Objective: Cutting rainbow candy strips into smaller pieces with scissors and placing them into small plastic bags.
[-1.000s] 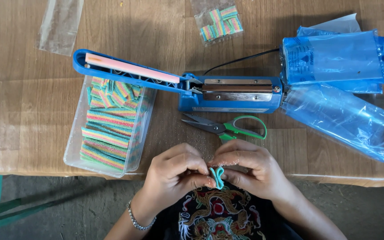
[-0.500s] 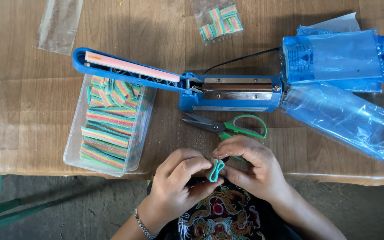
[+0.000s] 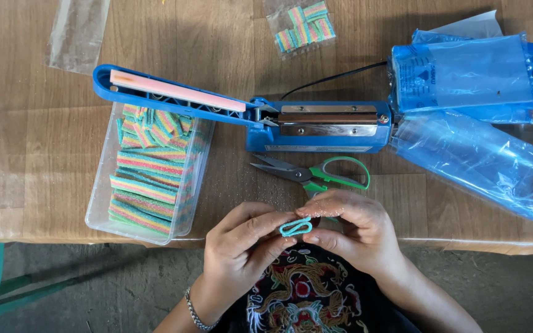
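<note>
Turquoise candy strip [image 3: 295, 227] with a pale sugared edge. Rainbow-striped candy belts [image 3: 146, 185] in a clear tub [image 3: 97, 203]. Blue sealer [image 3: 316, 132] with a pink-orange bar. Green-handled scissors [image 3: 316, 174]. Blue translucent bags [image 3: 473, 74]. Brown wood-grain table [image 3: 32, 142].

blue plastic bags [image 3: 470, 80] at right

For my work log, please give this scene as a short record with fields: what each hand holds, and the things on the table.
left hand: left hand pinches one end of the candy strip
right hand: right hand pinches its other end
strip: light blue, folded into a loop, held at the table edge
container: clear plastic container of rainbow strips, left
sealer: blue heat sealer, arm raised
scissors: green-handled scissors before the sealer
bags: blue plastic bags, right
far edge: small filled bag; empty clear bag
</note>
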